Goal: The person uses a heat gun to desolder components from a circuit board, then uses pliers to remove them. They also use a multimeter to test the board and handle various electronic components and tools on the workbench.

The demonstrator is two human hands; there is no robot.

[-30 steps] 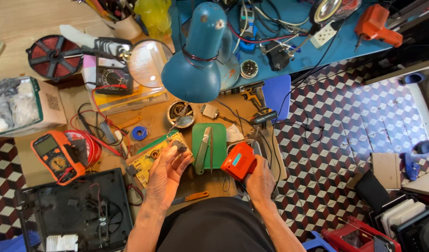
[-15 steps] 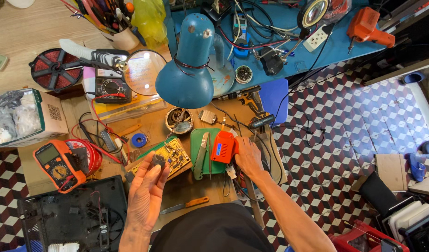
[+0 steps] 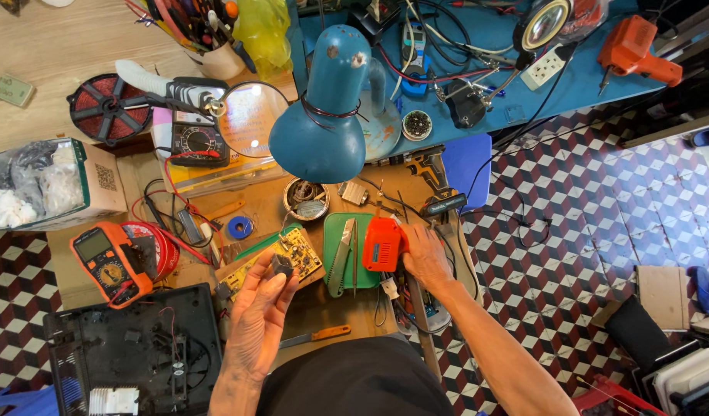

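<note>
Our left hand [image 3: 263, 314] has lifted the small dark component [image 3: 282, 266] — pinched in its fingertips — above the yellow circuit board [image 3: 271, 265], while our right hand [image 3: 425, 254] grips the orange tool [image 3: 383, 243] just right, over the green mat [image 3: 347, 254].

Hands [image 3: 266, 312] over cluttered workbench [image 3: 316, 308]

Left of the blue desk lamp [image 3: 320, 123] sits an open cardboard box [image 3: 42, 185] with green trim and a square code label. Below it lies an orange multimeter [image 3: 112, 266], its rectangular grey screen [image 3: 92, 245] uppermost.
</note>
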